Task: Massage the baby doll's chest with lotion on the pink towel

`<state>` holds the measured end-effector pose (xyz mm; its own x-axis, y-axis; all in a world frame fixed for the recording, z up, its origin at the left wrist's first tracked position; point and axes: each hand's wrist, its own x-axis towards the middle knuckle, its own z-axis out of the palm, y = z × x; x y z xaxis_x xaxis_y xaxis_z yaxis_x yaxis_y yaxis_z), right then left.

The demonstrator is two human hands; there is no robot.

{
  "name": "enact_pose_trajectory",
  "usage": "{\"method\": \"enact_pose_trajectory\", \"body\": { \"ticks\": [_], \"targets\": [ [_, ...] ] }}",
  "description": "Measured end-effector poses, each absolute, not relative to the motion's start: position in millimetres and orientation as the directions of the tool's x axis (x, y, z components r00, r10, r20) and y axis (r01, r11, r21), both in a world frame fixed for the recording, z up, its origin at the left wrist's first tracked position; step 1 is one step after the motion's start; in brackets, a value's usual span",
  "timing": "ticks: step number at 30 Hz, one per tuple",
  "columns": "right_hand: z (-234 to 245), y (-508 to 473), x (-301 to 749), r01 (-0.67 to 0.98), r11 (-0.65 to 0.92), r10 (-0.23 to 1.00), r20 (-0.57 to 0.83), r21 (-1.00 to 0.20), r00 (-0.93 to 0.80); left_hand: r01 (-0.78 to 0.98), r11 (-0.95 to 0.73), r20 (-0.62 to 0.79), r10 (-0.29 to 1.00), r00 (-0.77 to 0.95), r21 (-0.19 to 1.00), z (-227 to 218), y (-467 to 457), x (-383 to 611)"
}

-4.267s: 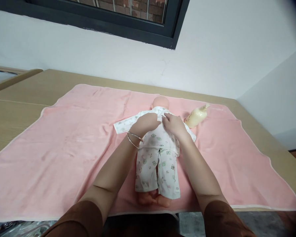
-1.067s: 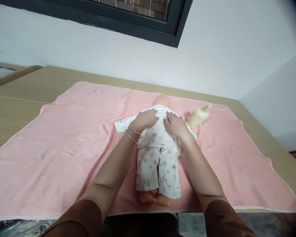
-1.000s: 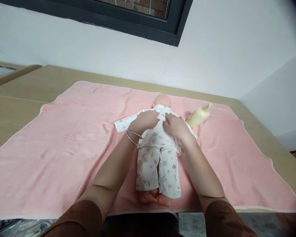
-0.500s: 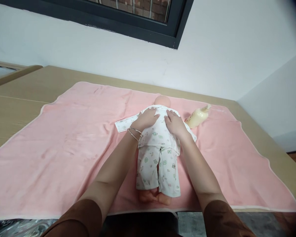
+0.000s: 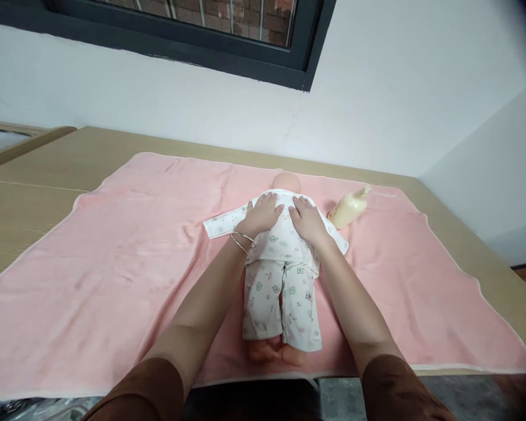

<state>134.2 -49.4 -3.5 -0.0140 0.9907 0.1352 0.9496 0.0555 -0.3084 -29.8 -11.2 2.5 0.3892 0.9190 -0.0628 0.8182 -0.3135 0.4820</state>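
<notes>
A baby doll (image 5: pixel 284 251) in white printed pyjamas lies stretched out, its head toward the wall and its bare feet toward me. My left hand (image 5: pixel 263 214) rests flat on the upper left of its pyjama top, fingers spread. On the upper right of the top lies my right hand (image 5: pixel 307 221), also flat with the fingers stretched out. A strip of white cloth shows between the two hands. Just right of the doll's shoulder, a cream-coloured pump bottle (image 5: pixel 349 208) lies on its side. The doll's face is hidden.
Under the doll a pink blanket (image 5: pixel 114 257) covers most of the wooden table (image 5: pixel 109 140). A white wall with a dark window frame (image 5: pixel 307 64) stands behind. Clear plastic packaging (image 5: pixel 48 409) shows below the table's front left edge.
The view has tilted up slightly. Both hands stay on the doll's upper body, with only a slight shift of the fingers and wrists. The doll and bottle lie as before.
</notes>
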Motion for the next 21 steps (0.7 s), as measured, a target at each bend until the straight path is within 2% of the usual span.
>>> {"method": "enact_pose_trajectory", "body": {
  "ticks": [4,8,10,12,15,17,21],
  "targets": [
    [-9,-50,123,0.958,-0.013,0.99,0.133,-0.286,0.053,0.818,-0.394,-0.096,0.876,0.472,0.42,1,-9,-35],
    [15,-71,115,0.978,0.086,0.994,0.076,-0.189,-0.073,0.744,-0.586,-0.059,0.772,0.633,0.321,25,-29,-39],
    [27,-79,115,0.98,0.124,0.992,0.045,-0.154,-0.119,0.719,-0.634,-0.074,0.733,0.676,0.287,36,-39,-39],
    [32,-81,117,0.978,0.123,0.992,0.041,-0.168,-0.118,0.715,-0.64,-0.074,0.728,0.681,0.281,41,-42,-38],
    [23,-71,123,0.953,0.102,0.992,0.104,-0.285,-0.075,0.732,-0.582,-0.051,0.769,0.637,0.354,32,-32,-36],
    [8,-60,127,0.929,0.09,0.985,0.167,-0.359,-0.031,0.776,-0.473,-0.047,0.842,0.538,0.417,21,-21,-35],
    [-21,-44,131,0.904,0.036,0.958,0.274,-0.426,0.091,0.803,-0.304,-0.045,0.924,0.379,0.513,5,-8,-31]
  ]
}}
